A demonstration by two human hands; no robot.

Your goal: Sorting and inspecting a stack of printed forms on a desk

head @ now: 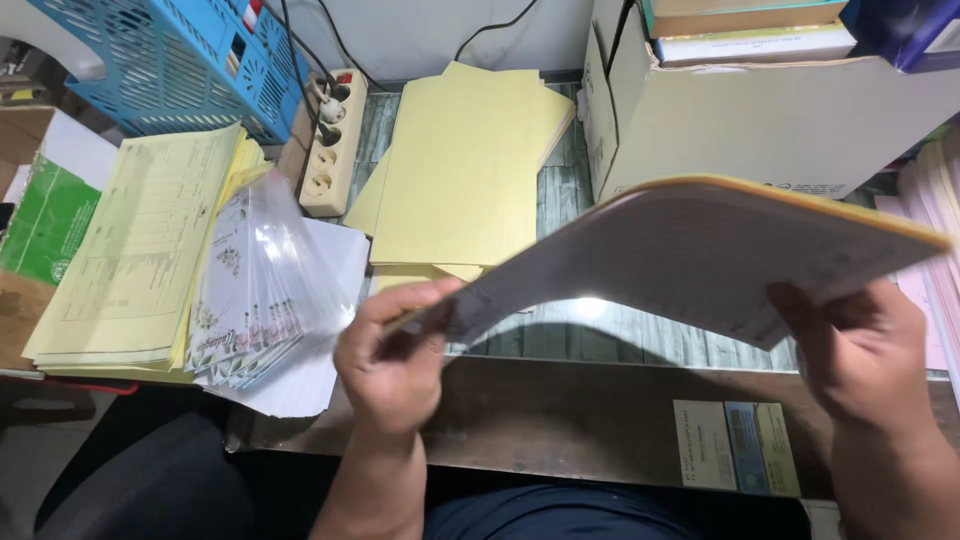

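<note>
Head view, looking down: what is each hand doing?

— Both hold one thick stack of paper (700,255), white on its underside with a yellow sheet on top. The left hand (395,365) has its grip clenched on the stack's near left corner, thumb on top. The right hand (860,350) is grasping the right edge from below, fingers wrapped under it. The stack is up in the air above the worktop (560,420), tilted, left end low and right end high.

— What could go wrong?

— I'd judge the stack may fan or slide apart. It is tilted and pinched only at two edges, so loose sheets could slip toward the low left corner and spill.

— Anything close by at risk?

— Just left of the left hand lies a pile of clear-sleeved floral cards (255,300), blurred in this view and leaning on a heap of pale yellow forms (140,260). A swing of the low corner could knock those slippery sleeves off the edge. Behind the stack a spread of yellow sheets (465,165) lies flat, and a power strip (330,150) sits beside it with plugs in; falling paper could snag the cables.

— And on the right?

— The raised end is near a cardboard box (760,120); whether it touches, I cannot tell. Bumping it could bend the corner.
</note>
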